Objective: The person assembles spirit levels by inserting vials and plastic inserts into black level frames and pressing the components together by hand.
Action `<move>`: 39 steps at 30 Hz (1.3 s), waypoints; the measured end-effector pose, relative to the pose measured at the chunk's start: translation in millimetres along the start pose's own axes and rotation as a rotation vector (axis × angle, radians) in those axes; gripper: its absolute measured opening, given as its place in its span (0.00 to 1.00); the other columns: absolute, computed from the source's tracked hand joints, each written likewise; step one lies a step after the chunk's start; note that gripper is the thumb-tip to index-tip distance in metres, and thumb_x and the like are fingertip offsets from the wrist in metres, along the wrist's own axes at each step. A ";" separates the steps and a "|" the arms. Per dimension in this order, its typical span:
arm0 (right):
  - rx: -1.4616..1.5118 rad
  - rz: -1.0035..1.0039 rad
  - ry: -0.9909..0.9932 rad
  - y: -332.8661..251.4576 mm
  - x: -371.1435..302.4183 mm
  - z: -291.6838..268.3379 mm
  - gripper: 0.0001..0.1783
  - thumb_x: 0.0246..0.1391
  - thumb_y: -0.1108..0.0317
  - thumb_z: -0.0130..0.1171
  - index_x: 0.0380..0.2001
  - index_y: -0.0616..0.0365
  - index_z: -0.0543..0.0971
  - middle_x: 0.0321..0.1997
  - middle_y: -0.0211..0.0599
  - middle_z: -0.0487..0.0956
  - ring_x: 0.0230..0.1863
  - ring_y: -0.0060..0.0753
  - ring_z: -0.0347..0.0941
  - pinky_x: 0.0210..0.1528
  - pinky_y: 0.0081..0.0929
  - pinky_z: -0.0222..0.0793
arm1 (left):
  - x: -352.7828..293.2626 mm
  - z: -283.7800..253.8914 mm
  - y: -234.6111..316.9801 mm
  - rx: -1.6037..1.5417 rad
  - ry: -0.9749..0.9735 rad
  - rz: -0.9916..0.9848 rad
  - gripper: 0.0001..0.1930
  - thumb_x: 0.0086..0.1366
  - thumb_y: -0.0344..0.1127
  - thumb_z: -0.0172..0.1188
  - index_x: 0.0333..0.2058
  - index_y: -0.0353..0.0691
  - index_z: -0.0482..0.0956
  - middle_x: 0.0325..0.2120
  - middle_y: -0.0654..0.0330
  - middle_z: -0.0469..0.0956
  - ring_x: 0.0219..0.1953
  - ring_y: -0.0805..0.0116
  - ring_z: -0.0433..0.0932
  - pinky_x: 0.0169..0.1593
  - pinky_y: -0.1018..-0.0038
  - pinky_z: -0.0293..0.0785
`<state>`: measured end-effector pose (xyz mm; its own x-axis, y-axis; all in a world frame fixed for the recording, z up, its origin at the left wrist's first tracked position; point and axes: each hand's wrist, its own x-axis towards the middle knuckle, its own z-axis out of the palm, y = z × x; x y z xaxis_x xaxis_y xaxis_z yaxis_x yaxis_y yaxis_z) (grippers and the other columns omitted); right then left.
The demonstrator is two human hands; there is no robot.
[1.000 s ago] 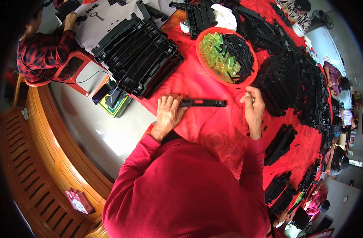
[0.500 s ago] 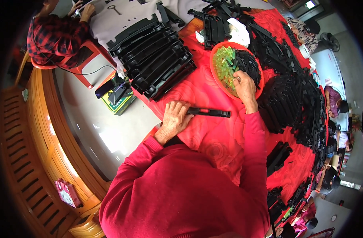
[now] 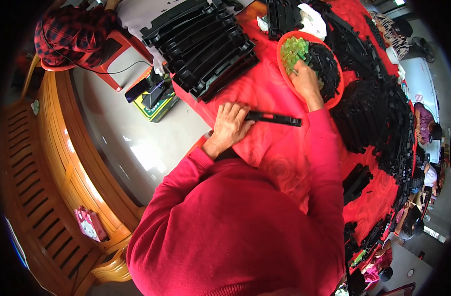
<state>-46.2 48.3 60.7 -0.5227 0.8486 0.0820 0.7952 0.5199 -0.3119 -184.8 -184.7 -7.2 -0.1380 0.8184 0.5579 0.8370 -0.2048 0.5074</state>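
Note:
My left hand [image 3: 229, 122] lies closed over the left end of a long, narrow black plastic part [image 3: 277, 119], pressing it on the red tablecloth [image 3: 275, 153]. The part's free end points right and a slot runs along it. Up and to the right, my right hand [image 3: 307, 83] reaches into an orange-red bowl [image 3: 283, 69]. Clear yellow-green small pieces [image 3: 293, 48] fill the bowl's left side, slim black pieces [image 3: 325, 64] its right. My right fingers are bent together among the pieces; what they pinch is hidden.
A stack of black plastic frames [image 3: 201, 49] stands left of the bowl. More black parts [image 3: 361, 116] pile up on the right. A white cloth [image 3: 313, 22] lies behind the bowl. At upper left a person in a checked shirt [image 3: 72, 37] sits beside a wooden bench [image 3: 33, 182].
The whole view has shifted, so the table sits higher and farther right. In the bowl, my right fingers have moved left into the yellow-green pieces. My left hand still holds the black part.

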 end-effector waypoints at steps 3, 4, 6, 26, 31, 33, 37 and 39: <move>0.055 -0.066 0.139 14.4 -15.1 -1.3 0.06 0.47 0.72 0.56 0.32 0.59 0.75 0.31 0.50 0.78 0.34 0.53 0.76 0.37 0.42 0.70 | -0.7 1.2 -0.3 -0.008 0.003 0.007 0.22 0.47 0.37 0.66 0.42 0.36 0.74 0.38 0.57 0.73 0.42 0.58 0.70 0.44 0.64 0.64; 0.058 -0.064 0.138 18.3 -23.5 -2.9 0.06 0.47 0.72 0.56 0.32 0.59 0.75 0.31 0.50 0.78 0.34 0.53 0.76 0.37 0.42 0.70 | -0.3 0.7 0.2 -0.005 -0.014 0.002 0.23 0.47 0.37 0.66 0.42 0.36 0.74 0.38 0.57 0.73 0.42 0.58 0.70 0.44 0.64 0.64; 0.291 -0.145 0.291 9.7 -48.3 -19.3 0.08 0.50 0.76 0.54 0.35 0.58 0.77 0.28 0.41 0.78 0.28 0.38 0.75 0.32 0.30 0.69 | -1.5 -0.7 0.2 0.004 -0.031 -0.010 0.23 0.47 0.37 0.67 0.42 0.36 0.74 0.39 0.57 0.73 0.42 0.58 0.70 0.45 0.64 0.64; 0.682 0.142 0.460 -51.9 -160.2 60.0 0.08 0.46 0.77 0.63 0.25 0.60 0.72 0.24 0.35 0.75 0.24 0.28 0.71 0.28 0.25 0.68 | 2.1 -3.3 13.2 0.048 -0.081 0.168 0.21 0.45 0.36 0.65 0.39 0.35 0.76 0.47 0.50 0.68 0.51 0.52 0.66 0.53 0.54 0.61; 0.605 0.152 0.524 -57.8 -161.3 67.4 0.08 0.47 0.75 0.63 0.26 0.59 0.72 0.23 0.36 0.76 0.23 0.30 0.73 0.26 0.28 0.69 | 5.4 -3.6 16.4 0.059 -0.111 0.159 0.21 0.46 0.35 0.66 0.42 0.39 0.76 0.46 0.52 0.68 0.49 0.53 0.67 0.52 0.52 0.62; 0.602 0.148 0.549 -60.8 -161.6 67.3 0.09 0.47 0.74 0.63 0.26 0.59 0.72 0.23 0.36 0.77 0.23 0.31 0.73 0.26 0.29 0.69 | 6.2 -1.5 18.2 0.074 -0.121 0.175 0.21 0.47 0.35 0.65 0.42 0.40 0.76 0.45 0.53 0.68 0.49 0.53 0.67 0.53 0.51 0.61; 0.637 0.208 0.563 -65.3 -162.9 66.3 0.08 0.48 0.73 0.63 0.26 0.59 0.71 0.23 0.36 0.77 0.23 0.34 0.73 0.26 0.29 0.69 | 7.6 2.5 20.3 0.111 -0.144 0.191 0.20 0.48 0.36 0.65 0.43 0.41 0.76 0.45 0.53 0.68 0.49 0.54 0.67 0.55 0.49 0.60; 0.632 0.220 0.569 -66.1 -164.2 67.4 0.08 0.49 0.73 0.63 0.26 0.59 0.71 0.23 0.37 0.77 0.23 0.34 0.73 0.26 0.29 0.69 | 7.9 4.7 19.7 0.112 -0.151 0.196 0.19 0.49 0.36 0.62 0.42 0.40 0.76 0.45 0.51 0.68 0.50 0.53 0.66 0.55 0.49 0.59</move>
<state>-33.6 -132.0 4.1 -0.0109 0.9311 0.3647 0.4527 0.3298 -0.8285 -166.9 -179.7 4.1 0.1062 0.8416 0.5296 0.8942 -0.3138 0.3193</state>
